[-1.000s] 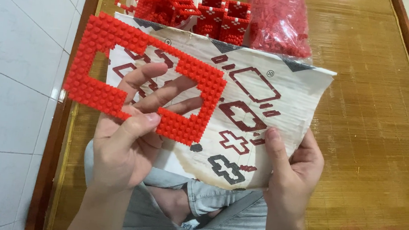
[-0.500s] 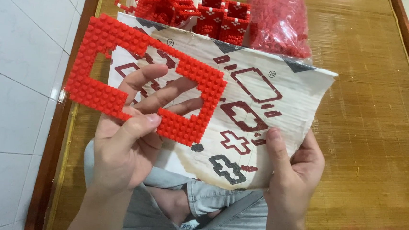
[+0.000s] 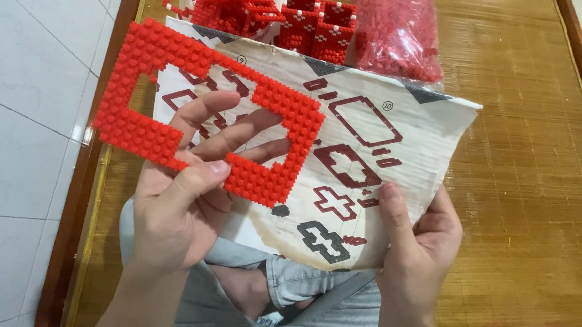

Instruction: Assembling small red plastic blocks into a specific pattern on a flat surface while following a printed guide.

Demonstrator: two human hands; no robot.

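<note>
Left hand [image 3: 178,210] gripping a flat red frame of studded plastic bricks [image 3: 199,109], thumb pressed on its lower edge and fingers [image 3: 239,129] spread behind the openings, apparently to hold it flat over a creased white instruction sheet printed with red brick diagrams [image 3: 373,155] for comparison. Right hand [image 3: 419,237] pinching that sheet's lower edge, thumb on top, tilting it up from the lap. Beyond the sheet's far edge, on a woven bamboo mat [image 3: 520,200]: red-and-white brick assemblies [image 3: 314,25], a clear bag of loose red bricks [image 3: 396,27], partly hidden behind the paper. Left of the sheet, white floor tiles [image 3: 20,131].
</note>
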